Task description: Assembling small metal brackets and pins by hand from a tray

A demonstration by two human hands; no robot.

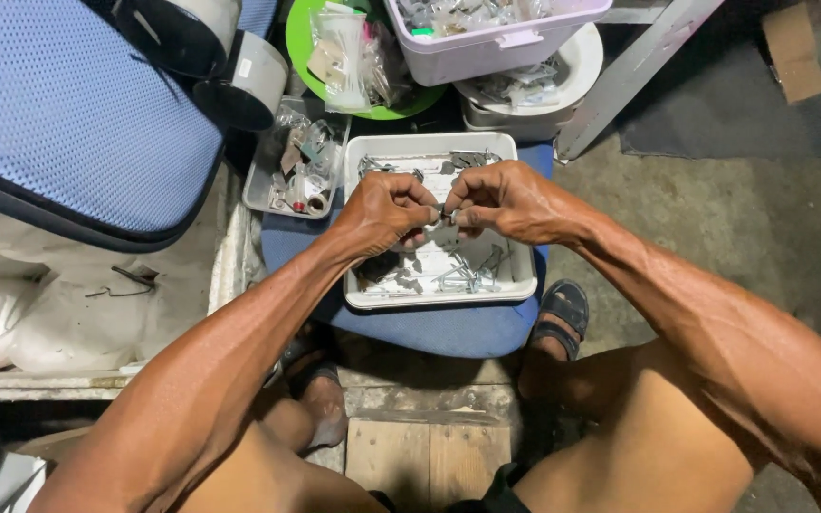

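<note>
Both hands, left hand [384,211] and right hand [505,201], pinch a small metal part [445,217] over the white tray [525,285]; light, stiff, best gripped at its ends

A bunch of clear plastic bags [349,57] stands on the green round plate [301,47] at the top — see-through, crinkled, with pale and brown bits inside. More clear bags [467,13] fill the white tub [496,43] just to its right, 1 with a small green patch. Under that tub, clear bags [525,85] lie in a white round bowl [577,71] — contents too small to tell.
</note>
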